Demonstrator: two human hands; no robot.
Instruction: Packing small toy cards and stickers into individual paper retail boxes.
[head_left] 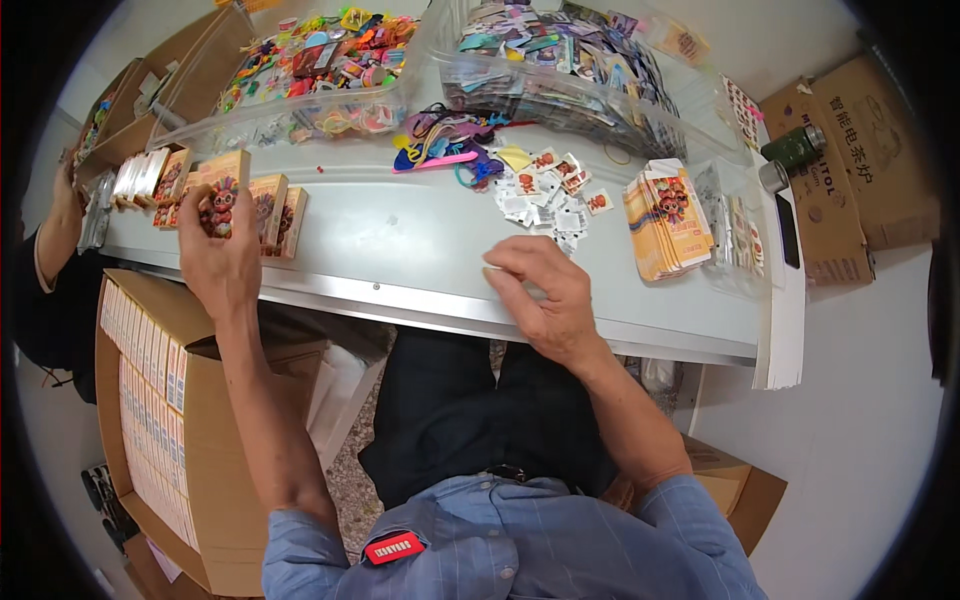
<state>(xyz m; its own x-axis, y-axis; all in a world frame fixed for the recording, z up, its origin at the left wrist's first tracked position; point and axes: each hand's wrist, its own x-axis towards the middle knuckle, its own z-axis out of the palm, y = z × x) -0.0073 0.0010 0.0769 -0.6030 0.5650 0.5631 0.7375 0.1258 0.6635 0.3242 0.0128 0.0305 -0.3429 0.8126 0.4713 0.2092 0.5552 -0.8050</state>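
My left hand (222,265) grips an orange card box (222,205) with a red cartoon figure on its front, thumb and fingers on its two sides. Similar small boxes (268,200) stand in a row beside and behind it. My right hand (548,305) is over the table's front edge, fingers loosely bent and thumb apart, with no object visible in it. Just beyond lies a loose pile of small white cards and stickers (545,205), some with red figures. A stack of flat orange cartons (668,222) sits to the right of that pile.
Clear bins of colourful trinkets (200,130) and shiny packets (600,92) line the back. Coloured straps (440,140) lie before them. At right are a clear tray (735,270) and a dark green flask (800,147). A box-filled carton (215,480) stands lower left, near another person's arm (62,225).
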